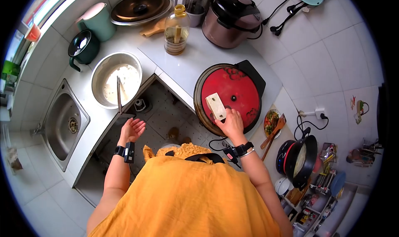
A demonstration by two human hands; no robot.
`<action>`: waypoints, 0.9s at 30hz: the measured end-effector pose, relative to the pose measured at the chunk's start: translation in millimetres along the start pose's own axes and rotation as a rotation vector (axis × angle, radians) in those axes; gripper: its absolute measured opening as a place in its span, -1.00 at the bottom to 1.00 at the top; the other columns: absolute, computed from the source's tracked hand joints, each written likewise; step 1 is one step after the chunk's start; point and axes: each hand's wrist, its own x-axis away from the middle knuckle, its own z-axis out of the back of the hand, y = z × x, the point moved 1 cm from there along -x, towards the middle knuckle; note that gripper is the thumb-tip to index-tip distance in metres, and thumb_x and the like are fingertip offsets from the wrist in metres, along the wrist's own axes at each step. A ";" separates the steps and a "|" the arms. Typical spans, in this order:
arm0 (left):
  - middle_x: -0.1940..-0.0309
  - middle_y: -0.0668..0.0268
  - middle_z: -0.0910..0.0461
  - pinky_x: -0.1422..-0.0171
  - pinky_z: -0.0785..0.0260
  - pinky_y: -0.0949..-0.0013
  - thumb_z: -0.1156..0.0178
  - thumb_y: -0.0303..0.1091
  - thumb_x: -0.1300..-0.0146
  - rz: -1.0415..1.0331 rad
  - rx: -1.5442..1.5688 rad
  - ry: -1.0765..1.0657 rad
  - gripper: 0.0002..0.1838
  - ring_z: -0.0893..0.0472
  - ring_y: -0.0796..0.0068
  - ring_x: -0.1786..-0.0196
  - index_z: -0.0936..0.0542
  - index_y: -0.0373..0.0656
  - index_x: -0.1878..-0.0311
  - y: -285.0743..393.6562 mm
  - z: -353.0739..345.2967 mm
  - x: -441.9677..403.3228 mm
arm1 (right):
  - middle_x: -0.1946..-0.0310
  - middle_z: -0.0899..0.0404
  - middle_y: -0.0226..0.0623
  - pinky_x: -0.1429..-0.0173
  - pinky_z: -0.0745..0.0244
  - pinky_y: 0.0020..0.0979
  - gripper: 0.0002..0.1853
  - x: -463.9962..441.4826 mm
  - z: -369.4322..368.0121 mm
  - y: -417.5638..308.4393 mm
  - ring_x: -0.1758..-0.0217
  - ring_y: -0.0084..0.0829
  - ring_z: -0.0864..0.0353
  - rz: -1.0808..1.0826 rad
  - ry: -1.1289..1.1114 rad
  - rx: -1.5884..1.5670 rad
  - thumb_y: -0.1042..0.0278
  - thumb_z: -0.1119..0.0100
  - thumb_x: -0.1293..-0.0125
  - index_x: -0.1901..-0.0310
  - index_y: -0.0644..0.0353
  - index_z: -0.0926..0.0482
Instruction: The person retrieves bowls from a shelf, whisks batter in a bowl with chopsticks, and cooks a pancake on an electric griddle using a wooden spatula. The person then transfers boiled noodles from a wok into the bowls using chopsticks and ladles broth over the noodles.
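My right hand [231, 124] is closed on the lower end of a pale rectangular block [215, 105], which lies over the red lid [245, 87] of a round electric pan. What the block is made of I cannot tell. Near the counter's edge, my left hand [133, 129] is held palm up with its fingers apart, holding nothing. Above it a steel bowl [96, 85] contains a whitish mixture, and chopsticks [119, 95] lean in it, their ends sticking out over the rim toward my left hand.
A sink [62, 129] is at the left. Behind stand a dark green pot [88, 50], an oil bottle [176, 33] and a rice cooker [228, 23]. At the right are a plate of chopped food [272, 118], wooden spatulas [272, 135] and a black frying pan [305, 158].
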 end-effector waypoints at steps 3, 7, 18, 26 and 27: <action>0.07 0.11 -0.46 -0.02 -0.40 0.25 0.12 -0.12 -0.31 0.017 0.002 0.002 -0.58 -0.50 0.23 0.04 -0.34 -0.27 -0.06 -3.2 4.7 -6.3 | 0.34 -0.50 -0.03 0.05 -0.40 -0.22 -0.55 -3.8 0.9 2.9 0.18 -0.09 -0.47 0.031 0.027 0.015 0.13 -0.32 0.17 0.37 0.36 -0.47; 0.12 0.15 -0.48 0.02 -0.41 0.28 0.10 -0.12 -0.30 0.022 -0.005 0.008 -0.61 -0.51 0.26 0.09 -0.37 -0.24 -0.01 -4.8 12.8 -9.6 | 0.39 -0.53 -0.01 0.06 -0.41 -0.24 -0.54 -8.8 15.7 5.2 0.23 -0.10 -0.50 0.050 0.000 -0.057 0.11 -0.30 0.23 0.39 0.37 -0.49; 0.29 0.21 -0.54 0.18 -0.45 0.37 0.06 -0.16 -0.28 -0.009 0.019 0.083 -0.70 -0.56 0.33 0.25 -0.44 -0.21 0.13 -20.2 26.1 -5.8 | 0.61 -0.50 -0.49 0.42 -0.36 -0.57 -0.71 -48.8 117.8 52.1 0.50 -0.70 -0.44 0.056 -0.347 -0.366 0.31 -0.34 0.16 0.40 0.30 -0.54; 0.30 0.23 -0.55 0.23 -0.46 0.42 0.09 -0.19 -0.30 -0.149 -0.019 0.170 -0.72 -0.58 0.40 0.28 -0.44 -0.21 0.13 -70.1 -8.7 48.3 | 0.42 -0.55 -0.41 0.40 -0.36 -0.72 -0.66 -148.8 215.6 161.8 0.52 -0.73 -0.43 0.058 -0.707 -0.881 0.24 -0.19 -0.03 0.21 0.31 -0.52; 0.30 0.23 -0.55 0.23 -0.46 0.42 0.09 -0.19 -0.30 -0.158 -0.022 0.193 -0.72 -0.58 0.40 0.28 -0.44 -0.21 0.12 -76.3 -9.4 55.0 | 0.43 -0.55 -0.40 0.42 -0.36 -0.71 -0.68 -162.2 223.7 170.4 0.53 -0.73 -0.42 0.092 -0.763 -0.912 0.22 -0.16 -0.07 0.23 0.31 -0.51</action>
